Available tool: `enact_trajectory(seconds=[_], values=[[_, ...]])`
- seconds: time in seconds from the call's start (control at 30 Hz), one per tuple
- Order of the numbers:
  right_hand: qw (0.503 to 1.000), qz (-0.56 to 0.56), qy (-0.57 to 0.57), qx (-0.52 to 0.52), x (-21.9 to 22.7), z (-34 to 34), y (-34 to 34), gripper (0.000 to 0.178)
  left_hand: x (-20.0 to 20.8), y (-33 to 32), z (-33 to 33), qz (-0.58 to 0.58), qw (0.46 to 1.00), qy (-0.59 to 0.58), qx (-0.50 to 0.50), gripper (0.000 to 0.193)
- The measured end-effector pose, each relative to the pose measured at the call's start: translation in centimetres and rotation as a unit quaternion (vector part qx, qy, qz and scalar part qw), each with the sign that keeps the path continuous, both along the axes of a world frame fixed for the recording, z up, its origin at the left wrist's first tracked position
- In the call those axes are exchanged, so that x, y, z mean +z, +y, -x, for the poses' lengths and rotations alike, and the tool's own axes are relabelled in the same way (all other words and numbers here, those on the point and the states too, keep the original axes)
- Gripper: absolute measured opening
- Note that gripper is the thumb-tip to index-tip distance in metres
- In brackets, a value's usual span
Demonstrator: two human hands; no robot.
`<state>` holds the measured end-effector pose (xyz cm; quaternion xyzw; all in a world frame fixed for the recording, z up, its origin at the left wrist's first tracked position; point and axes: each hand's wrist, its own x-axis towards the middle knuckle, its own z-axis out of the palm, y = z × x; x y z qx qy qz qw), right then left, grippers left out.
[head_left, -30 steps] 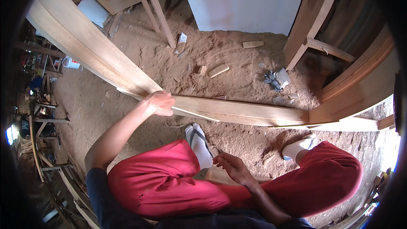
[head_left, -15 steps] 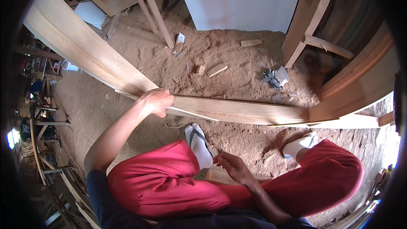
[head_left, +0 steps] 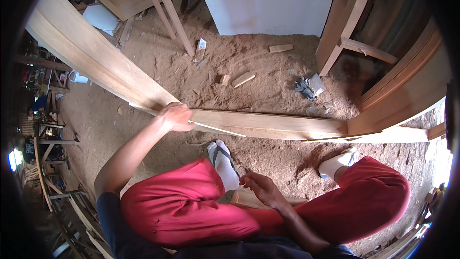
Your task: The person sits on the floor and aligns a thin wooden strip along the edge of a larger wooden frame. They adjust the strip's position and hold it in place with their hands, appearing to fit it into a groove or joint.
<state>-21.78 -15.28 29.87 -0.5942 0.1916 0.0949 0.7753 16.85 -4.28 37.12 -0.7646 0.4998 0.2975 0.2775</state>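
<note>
My left hand (head_left: 175,116) is closed at the corner where a wide wooden frame board (head_left: 105,57) meets a lower board (head_left: 268,122). From under its fingers a thin pale wooden strip (head_left: 220,129) runs to the right along the lower board's near edge. The palm hides the corner joint itself. My right hand (head_left: 261,187) hovers between my knees with thumb and fingers pinched together. A small dark tip shows by its fingertips, too small to name, and the sandal strap lies behind it.
Offcut blocks (head_left: 243,79), a crumpled dark scrap (head_left: 304,88) and litter lie on the sawdust-covered ground beyond the frame. A white panel (head_left: 268,5) stands at the back. Another wooden frame side (head_left: 402,100) rises at the right. Under my legs is a wooden block seat (head_left: 247,197).
The view has shifted very slightly. Both hands keep nearly the same place and grip, and the boards have not visibly moved.
</note>
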Motion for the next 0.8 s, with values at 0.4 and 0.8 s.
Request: enact_trajectory(seconds=[0.4,0.8], values=[[1.000,0.000,0.000,0.009,-0.2,-0.2,0.2,0.028,-0.6,2.8,-1.8,0.111,0.992,0.055,0.009,0.014],[1.000,-0.002,0.005,0.015,0.2,-0.4,0.1,0.028,-2.1,2.0,-1.2,0.041,0.998,0.036,-0.011,0.014]])
